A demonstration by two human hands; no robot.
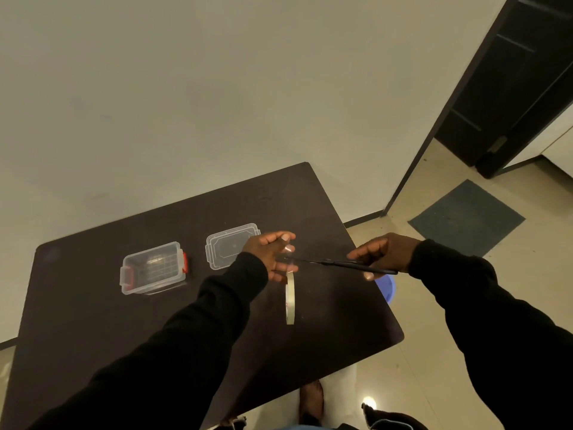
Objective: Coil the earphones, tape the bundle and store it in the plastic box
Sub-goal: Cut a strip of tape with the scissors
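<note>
Right hand holds scissors at left hand; tape roll hangs.

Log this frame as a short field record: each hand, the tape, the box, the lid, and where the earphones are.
left hand: raised over the table, pinching a strip of tape; roll hangs below it
right hand: holds black scissors, blades pointing at the left hand
tape roll: dangling edge-on above the table
plastic box: open, red latches, on the table's left side
lid: off, lying flat right of the box
earphones: cannot tell; something dark shows through the box but is unclear
</note>
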